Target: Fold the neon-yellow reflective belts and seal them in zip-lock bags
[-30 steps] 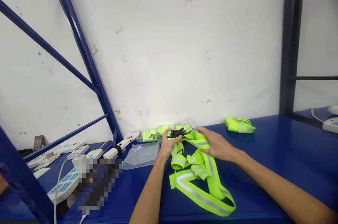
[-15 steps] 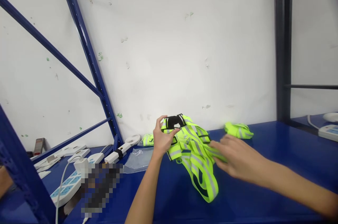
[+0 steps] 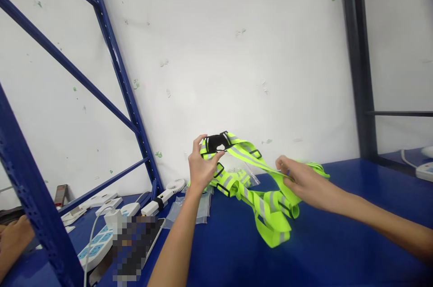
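Observation:
A neon yellow reflective harness vest (image 3: 262, 206), made of straps with grey stripes and black buckles, hangs between my hands over the blue tabletop. My left hand (image 3: 202, 166) is closed on its upper left end, by a black patch with a light spot. At the right, my right hand (image 3: 297, 176) pinches one strap and holds it stretched toward the right. Loose straps droop below in loops. Behind the right hand lies another neon bundle (image 3: 320, 170), partly hidden. More neon straps in a clear bag (image 3: 248, 178) lie behind the held vest.
Flat clear plastic bags (image 3: 187, 209) lie left of the vest. Further left are a white handheld fan (image 3: 164, 199), a white power strip (image 3: 98, 244) with a plugged cable, and a partly pixelated phone (image 3: 154, 239). A blue rack post (image 3: 37, 206) stands nearby. Another person's hand (image 3: 15, 239) shows far left.
My right hand has drawn a strap out to the right, and the bunched vest has spread apart. My left hand has risen slightly with its end. The camera view has shifted a little.

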### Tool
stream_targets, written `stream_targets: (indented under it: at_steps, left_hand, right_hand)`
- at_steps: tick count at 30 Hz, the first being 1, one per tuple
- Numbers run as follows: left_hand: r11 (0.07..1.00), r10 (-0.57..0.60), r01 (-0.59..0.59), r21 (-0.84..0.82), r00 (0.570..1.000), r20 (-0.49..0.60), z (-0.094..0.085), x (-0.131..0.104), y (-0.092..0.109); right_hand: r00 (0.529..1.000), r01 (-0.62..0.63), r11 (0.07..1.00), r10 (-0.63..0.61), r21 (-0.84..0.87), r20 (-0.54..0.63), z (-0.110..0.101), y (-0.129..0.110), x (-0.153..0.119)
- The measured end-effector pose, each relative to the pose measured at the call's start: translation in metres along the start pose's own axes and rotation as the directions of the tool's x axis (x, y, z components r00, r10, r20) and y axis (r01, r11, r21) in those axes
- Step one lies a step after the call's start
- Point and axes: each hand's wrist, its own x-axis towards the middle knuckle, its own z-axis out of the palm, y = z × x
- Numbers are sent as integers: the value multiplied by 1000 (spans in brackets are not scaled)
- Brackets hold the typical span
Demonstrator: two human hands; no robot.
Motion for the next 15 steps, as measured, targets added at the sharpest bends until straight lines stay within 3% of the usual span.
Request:
stream_targets:
  at_steps: [4, 7, 9, 11, 13, 14, 15]
  left_hand:
    - [992, 119, -112, 66, 986, -115, -3, 1, 23]
    - [976, 203, -197, 89, 976, -71, -2, -1, 29]
    - [978, 201, -198, 66, 979, -46, 1, -4, 26]
    - [994, 102, -103, -29, 994, -40, 8, -11, 17]
    - [971, -77, 83, -222, 996, 36, 21, -23, 5]
    - [915, -170, 208, -345, 976, 136, 30, -31, -1]
    - [820, -252, 355, -449, 928, 274, 40, -39, -8]
  right_hand:
    - [986, -117, 979, 95, -167, -134, 2, 12, 21]
    - [976, -191, 960, 165, -204, -140, 8, 17, 28]
    - [975, -210, 966, 196, -150, -101, 14, 18, 23]
    - [986, -166, 986, 166, -18, 15, 18, 17, 13]
    - [981, -96, 976, 60, 197, 182, 14, 16, 8]
    - [976, -106, 954, 45, 281, 214, 10, 16, 9]
    - [970, -138, 931, 58, 337, 236, 5, 17, 14]
